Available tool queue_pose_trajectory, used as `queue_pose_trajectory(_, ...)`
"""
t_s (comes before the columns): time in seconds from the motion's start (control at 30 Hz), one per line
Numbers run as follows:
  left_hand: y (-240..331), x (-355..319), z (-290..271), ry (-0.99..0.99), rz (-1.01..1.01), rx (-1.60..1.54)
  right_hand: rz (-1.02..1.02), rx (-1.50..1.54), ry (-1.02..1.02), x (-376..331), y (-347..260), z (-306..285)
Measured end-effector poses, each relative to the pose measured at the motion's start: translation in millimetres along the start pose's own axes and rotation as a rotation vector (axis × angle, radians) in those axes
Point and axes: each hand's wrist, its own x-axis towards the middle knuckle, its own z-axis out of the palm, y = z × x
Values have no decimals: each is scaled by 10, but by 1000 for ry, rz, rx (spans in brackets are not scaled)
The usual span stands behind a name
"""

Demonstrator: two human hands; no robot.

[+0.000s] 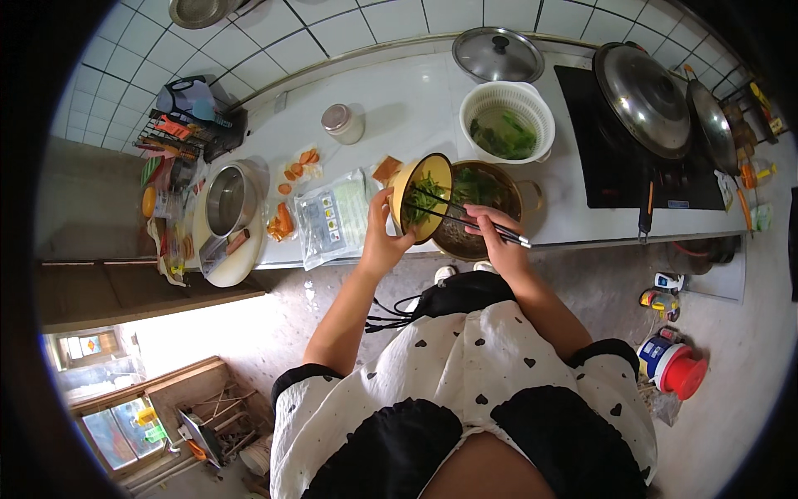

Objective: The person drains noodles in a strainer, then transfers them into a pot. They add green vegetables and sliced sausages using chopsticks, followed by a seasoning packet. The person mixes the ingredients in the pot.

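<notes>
My left hand [385,239] grips a yellow bowl [405,190] by its side, tilting it toward the right. Chopped greens [426,198] lie inside the bowl. In my right hand [496,233] is a pair of dark chopsticks [465,218] with pale-banded ends; their tips reach into the bowl among the greens. Just right of the bowl and partly hidden by it and my right hand, a brown pot [532,197] holds leafy greens and what looks like noodles in liquid.
A white colander [547,125] with greens stands behind the pot, beside a steel lid [497,55]. A covered wok [644,100] sits on the black cooktop [594,175]. Leftward are a plastic packet [328,220], a lidded jar [342,125], a steel pot [230,200] and a cleaver [218,254].
</notes>
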Motion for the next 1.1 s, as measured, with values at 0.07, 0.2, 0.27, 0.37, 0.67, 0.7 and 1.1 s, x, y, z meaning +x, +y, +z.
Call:
queue_pose_trajectory(0.07, 15, -50, 42, -3, -43, 65, 18, -52, 1, -41, -3, -23)
queue_pose_trajectory(0.2, 5, -109, 120, 16, -89, 129, 67, -86, 8, -110, 28, -98)
queue_pose_trajectory(0.27, 20, -113, 151, 26, -71, 155, 63, -95, 14, -127, 31, -125)
queue_pose_trajectory(0.37, 52, -107, 186, 48, -61, 192, 69, -96, 28, -140, 26, -138)
queue_pose_trajectory(0.67, 246, -97, 214, 73, -68, 304, 122, -119, 70, -252, 36, -305)
queue_pose_trajectory(0.7, 257, -95, 214, 73, -60, 311, 134, -117, 75, -262, 32, -325)
queue_pose_trajectory(1.1, 221, -145, 155, 145, -61, 349, 213, -117, 155, -244, 101, -503)
